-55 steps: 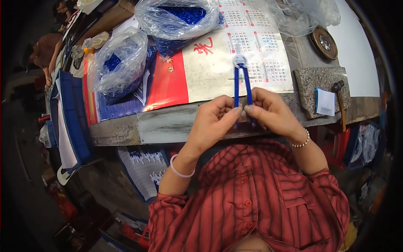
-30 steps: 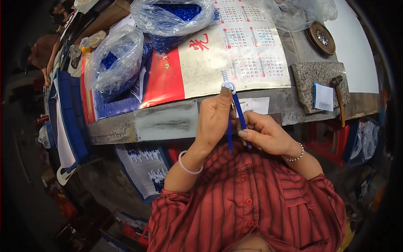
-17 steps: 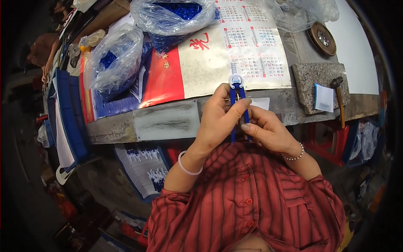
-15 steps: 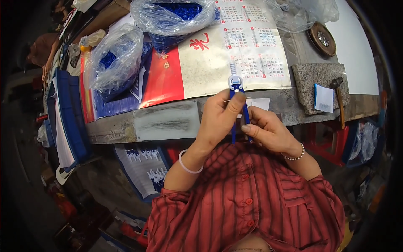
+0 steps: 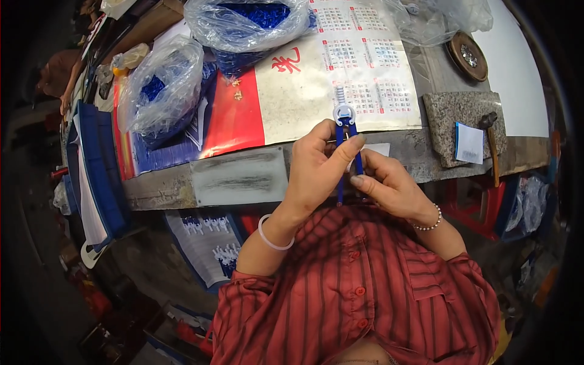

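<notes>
Between my hands is a drawing compass [image 5: 344, 115] with a ridged white handle, a round white head and two blue legs. It points handle-up, away from me, just past the bench's near edge. My left hand [image 5: 319, 164] is closed on it just below the head, the thumb lying across the blue legs. Lower down, my right hand [image 5: 389, 185] has its thumb and fingers pinched on the right leg. The fingers hide the middle of the legs and any small part between them.
Clear bags of small blue parts [image 5: 161, 94] lie on a calendar sheet [image 5: 298, 91]. At right are a stone block [image 5: 438, 115], a hammer [image 5: 491, 140] and a round dish [image 5: 467, 56] of small metal pieces. Below left, a tray [image 5: 194, 249] holds several blue-and-white pieces.
The compass has shifted slightly to the right and its legs look closer together. My left thumb has moved a little to the right; both hands keep their hold.
</notes>
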The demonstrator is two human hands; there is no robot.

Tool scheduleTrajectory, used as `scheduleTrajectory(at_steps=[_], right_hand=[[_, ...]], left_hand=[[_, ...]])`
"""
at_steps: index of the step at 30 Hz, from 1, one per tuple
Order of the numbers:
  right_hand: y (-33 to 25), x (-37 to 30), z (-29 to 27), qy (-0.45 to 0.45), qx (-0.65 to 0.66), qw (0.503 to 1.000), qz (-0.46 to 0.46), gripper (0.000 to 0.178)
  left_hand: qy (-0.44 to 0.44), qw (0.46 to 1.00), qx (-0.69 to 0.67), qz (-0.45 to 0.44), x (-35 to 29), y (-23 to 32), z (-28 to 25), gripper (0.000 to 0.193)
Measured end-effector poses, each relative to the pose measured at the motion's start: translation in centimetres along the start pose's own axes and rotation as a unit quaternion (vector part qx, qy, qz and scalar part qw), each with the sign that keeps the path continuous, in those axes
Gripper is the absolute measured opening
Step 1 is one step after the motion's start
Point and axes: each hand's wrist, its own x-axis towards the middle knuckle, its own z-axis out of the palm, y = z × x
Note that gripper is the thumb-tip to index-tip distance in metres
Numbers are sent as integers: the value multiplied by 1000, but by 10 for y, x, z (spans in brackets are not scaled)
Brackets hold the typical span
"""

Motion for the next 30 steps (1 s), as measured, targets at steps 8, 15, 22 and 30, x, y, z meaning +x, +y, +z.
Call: scheduleTrajectory(at_steps=[8, 15, 22, 30], right_hand=[[-15, -3, 1, -29, 92, 994, 55, 22], [-18, -4, 4, -42, 83, 995, 49, 21], [-25, -6, 4, -28, 51, 997, 60, 18], [-23, 0, 0, 15, 22, 999, 28, 14]], left_hand=[[0, 1000, 5, -18, 1, 12, 8, 31], [0, 999, 44, 21, -2, -1, 0, 41], [-8, 1000, 22, -2, 2, 2, -2, 41], [-29, 996, -57, 61, 3, -4, 5, 27]])
